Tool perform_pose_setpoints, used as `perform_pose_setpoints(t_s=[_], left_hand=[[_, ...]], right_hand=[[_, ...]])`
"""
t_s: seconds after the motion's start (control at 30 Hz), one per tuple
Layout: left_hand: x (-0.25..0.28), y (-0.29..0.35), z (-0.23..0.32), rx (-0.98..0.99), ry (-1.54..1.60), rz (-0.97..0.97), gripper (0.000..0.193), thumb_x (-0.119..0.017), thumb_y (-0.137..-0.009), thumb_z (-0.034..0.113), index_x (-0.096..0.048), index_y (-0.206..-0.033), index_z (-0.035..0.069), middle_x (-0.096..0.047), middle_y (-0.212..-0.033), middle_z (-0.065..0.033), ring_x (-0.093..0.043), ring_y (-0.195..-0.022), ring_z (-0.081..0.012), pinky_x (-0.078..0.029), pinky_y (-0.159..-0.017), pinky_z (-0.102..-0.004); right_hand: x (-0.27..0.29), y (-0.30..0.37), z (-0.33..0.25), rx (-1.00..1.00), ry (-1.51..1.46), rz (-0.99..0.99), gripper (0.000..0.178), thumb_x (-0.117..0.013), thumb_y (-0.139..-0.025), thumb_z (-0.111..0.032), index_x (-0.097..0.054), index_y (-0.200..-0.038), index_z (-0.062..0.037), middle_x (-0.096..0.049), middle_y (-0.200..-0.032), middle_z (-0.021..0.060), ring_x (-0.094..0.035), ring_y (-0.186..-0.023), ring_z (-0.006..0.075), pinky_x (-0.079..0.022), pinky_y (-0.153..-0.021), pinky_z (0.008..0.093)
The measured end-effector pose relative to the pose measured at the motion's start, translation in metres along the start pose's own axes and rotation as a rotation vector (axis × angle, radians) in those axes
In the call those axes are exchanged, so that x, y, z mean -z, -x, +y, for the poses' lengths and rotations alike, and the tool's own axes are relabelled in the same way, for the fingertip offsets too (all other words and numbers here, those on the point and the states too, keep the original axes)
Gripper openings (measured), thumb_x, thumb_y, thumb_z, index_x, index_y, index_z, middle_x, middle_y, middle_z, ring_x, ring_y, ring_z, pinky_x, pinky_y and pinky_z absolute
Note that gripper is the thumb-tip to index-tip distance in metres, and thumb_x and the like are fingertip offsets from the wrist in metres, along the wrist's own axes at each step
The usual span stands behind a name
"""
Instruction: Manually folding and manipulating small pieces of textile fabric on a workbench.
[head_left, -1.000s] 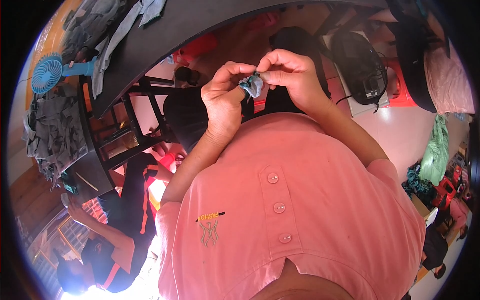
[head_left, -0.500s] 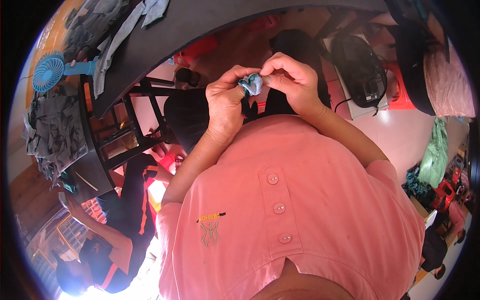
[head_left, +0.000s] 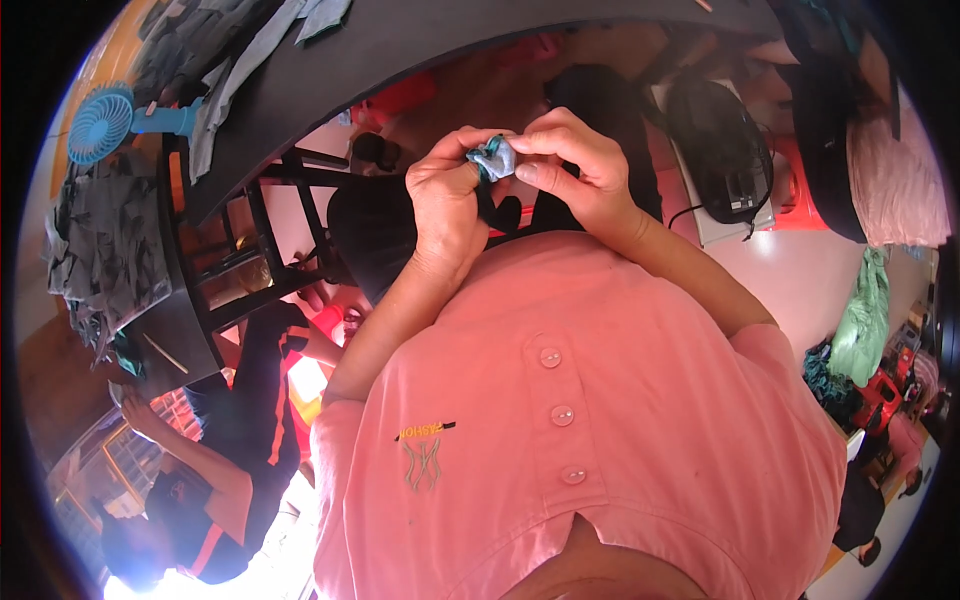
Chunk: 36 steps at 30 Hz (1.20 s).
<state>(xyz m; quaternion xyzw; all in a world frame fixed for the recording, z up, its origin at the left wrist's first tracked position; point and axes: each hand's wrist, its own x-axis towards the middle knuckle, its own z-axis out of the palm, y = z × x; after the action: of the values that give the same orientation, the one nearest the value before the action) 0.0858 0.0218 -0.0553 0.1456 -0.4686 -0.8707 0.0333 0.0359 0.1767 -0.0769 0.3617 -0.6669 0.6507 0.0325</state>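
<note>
Grey cloth scrap [head_left: 494, 157] pinched between both hands (fingertips only)

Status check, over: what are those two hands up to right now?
Left hand and right hand both pinching a small blue-grey fabric piece held up before the chest. Nothing blocking them.

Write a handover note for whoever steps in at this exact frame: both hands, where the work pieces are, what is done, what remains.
Left hand: closed around the small grey-blue fabric piece, thumb pressed beside it.
Right hand: fingertips pinch the same piece from the other side; a dark strip hangs below it between the hands.
Both hands are raised in front of the chest, off the black table.
More grey fabric pieces lie heaped at the table's left end, by a blue handheld fan.
Done: one piece picked up and in both grips.
Left: the heap looks untouched; how far this piece has got cannot be told.
</note>
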Motion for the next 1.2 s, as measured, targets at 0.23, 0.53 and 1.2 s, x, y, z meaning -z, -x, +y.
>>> perform_pose_setpoints(t_s=[0.23,0.53,1.2], left_hand=[[0.004,-0.009,-0.003,0.04,0.054,0.209,0.024,-0.048,-0.08,-0.01,-0.067,-0.094,-0.004,-0.066,-0.083,-0.0097,-0.055,-0.06,-0.0127,-0.044,-0.052,-0.0244],[0.015,-0.017,-0.009,-0.171,-0.104,0.289,0.024,-0.047,-0.073,-0.012,-0.068,-0.084,-0.004,-0.064,-0.076,-0.0068,-0.052,-0.058,-0.0117,-0.042,-0.054,-0.0255],[0.027,-0.002,-0.003,0.191,-0.053,0.283,0.01,-0.059,-0.078,-0.006,-0.064,-0.086,-0.002,-0.063,-0.078,-0.0082,-0.059,-0.068,-0.0165,-0.045,-0.06,-0.0273]], right_hand=[[-0.01,-0.011,0.002,-0.514,-0.49,0.033,0.019,-0.064,-0.085,0.001,-0.067,-0.104,0.0008,-0.065,-0.085,0.0038,-0.061,-0.07,0.0109,-0.047,-0.065,0.0229],[-0.018,-0.02,-0.009,-0.758,-0.461,-0.056,0.026,-0.067,-0.083,-0.007,-0.064,-0.109,-0.0035,-0.067,-0.083,0.0037,-0.061,-0.068,0.0107,-0.045,-0.062,0.0246],[-0.045,-0.025,0.026,0.019,0.226,0.029,0.026,-0.052,-0.068,0.01,-0.065,-0.086,-0.0044,-0.066,-0.071,0.0082,-0.065,-0.062,0.0178,-0.051,-0.058,0.0282]])
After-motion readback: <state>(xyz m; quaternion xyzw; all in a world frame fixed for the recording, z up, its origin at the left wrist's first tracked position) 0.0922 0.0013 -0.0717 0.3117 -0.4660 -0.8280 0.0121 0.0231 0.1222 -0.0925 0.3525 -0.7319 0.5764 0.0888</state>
